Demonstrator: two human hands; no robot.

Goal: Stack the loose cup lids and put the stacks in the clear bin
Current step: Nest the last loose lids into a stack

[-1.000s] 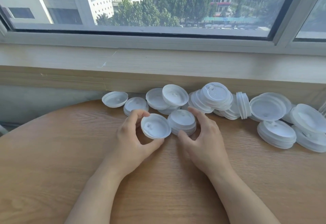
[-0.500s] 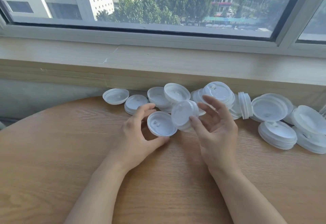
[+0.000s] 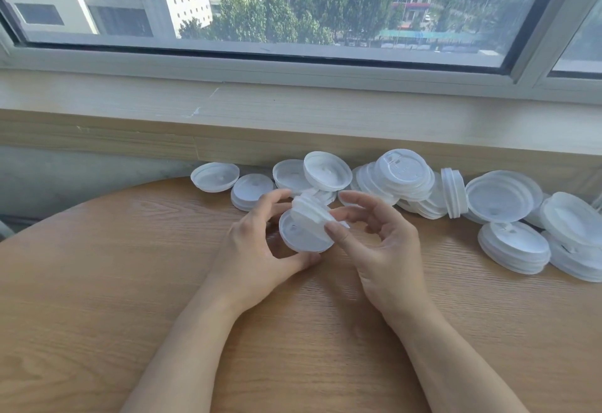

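1. Where the head view looks down, a round wooden table (image 3: 97, 282) with pale grain fills the lower frame, its far edge close under a light wood window sill (image 3: 293, 113)
2. Behind the sill, a wide window (image 3: 260, 5) with a grey frame shows trees and tall buildings in daylight; a grey wall sits below the sill at the left
3. Along the table's far edge, loose white cup lids (image 3: 501, 197) lie scattered and partly stacked, from a single upturned lid (image 3: 215, 176) at the left to a short stack (image 3: 514, 248) at the right; one small stack stands on edge (image 3: 454, 193)
4. Above the table's middle, the left hand (image 3: 257, 250) curls thumb and fingers round the rim of a held lid (image 3: 303, 236)
5. Just beside it, the right hand (image 3: 384, 250) pinches a small lid stack (image 3: 309, 210) between thumb and curled fingers, tilted and touching the held lid's top
6. No clear bin shows in this view
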